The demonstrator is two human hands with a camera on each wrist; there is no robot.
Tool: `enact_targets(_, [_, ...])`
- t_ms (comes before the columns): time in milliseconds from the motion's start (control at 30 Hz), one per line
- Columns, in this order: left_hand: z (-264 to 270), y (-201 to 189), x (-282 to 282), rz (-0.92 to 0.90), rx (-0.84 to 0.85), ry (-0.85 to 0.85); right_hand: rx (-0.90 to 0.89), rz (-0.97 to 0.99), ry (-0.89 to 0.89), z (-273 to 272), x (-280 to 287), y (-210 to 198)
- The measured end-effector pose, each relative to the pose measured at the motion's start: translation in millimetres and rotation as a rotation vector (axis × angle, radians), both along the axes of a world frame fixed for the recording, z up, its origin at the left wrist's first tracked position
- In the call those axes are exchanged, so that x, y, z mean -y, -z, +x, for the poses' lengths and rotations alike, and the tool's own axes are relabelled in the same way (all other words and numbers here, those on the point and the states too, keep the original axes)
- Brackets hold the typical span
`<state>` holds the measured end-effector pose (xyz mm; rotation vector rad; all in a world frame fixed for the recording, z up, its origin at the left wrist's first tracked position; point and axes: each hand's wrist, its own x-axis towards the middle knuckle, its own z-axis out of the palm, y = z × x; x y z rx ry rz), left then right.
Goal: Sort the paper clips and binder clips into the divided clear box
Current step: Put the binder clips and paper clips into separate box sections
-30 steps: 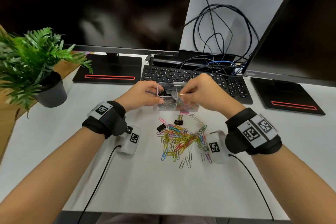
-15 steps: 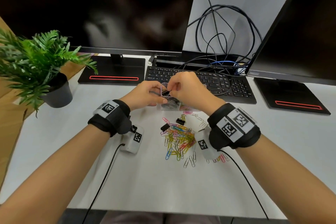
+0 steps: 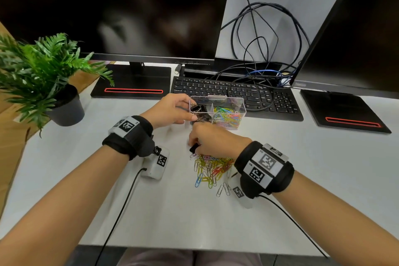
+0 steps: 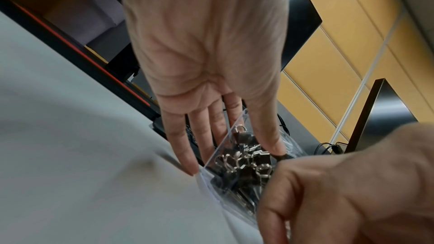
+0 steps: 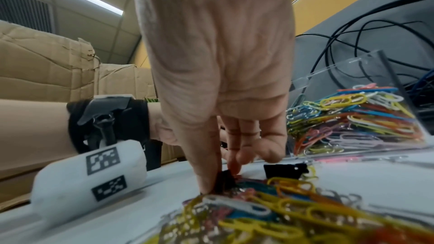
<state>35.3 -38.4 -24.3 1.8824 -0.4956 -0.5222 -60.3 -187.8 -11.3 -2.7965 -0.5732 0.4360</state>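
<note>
The right hand [image 3: 212, 138], back from the clear box [image 3: 226, 97], seemingly pinches another binder clip [image 5: 224, 180] at the pile [image 3: 210, 168]; the left hand [image 3: 170, 111] grips the box, so sorting continues.

No legible text, keyboard [image 3: 205, 88] legends too blurred

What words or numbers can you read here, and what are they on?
No text here reads clearly.
Keyboard: the key letters are too small to read.
Monitor badge: a brand mark, too blurred to read.
Wrist tags: black-and-white square codes, not words; the tiny corner marks are too small to read.
</note>
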Motion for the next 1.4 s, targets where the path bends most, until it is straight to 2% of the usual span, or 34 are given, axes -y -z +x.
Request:
enact_targets(567, [-0.6,0.4,0.6,-0.009,0.003,-0.006,0.054,-0.038,0.017,-9.6,13.9,-7.4])
enact_targets(867, [0.8,1.6,0.4,0.014,0.014,-0.016,0.029,-0.036,0.192,-8.0,40.0,-14.6])
enact_targets(1400, [-0.1,0.9,1.4,0.009,0.002,-0.016,0.037,-0.043,0.117,-10.1,39.3,-1.5])
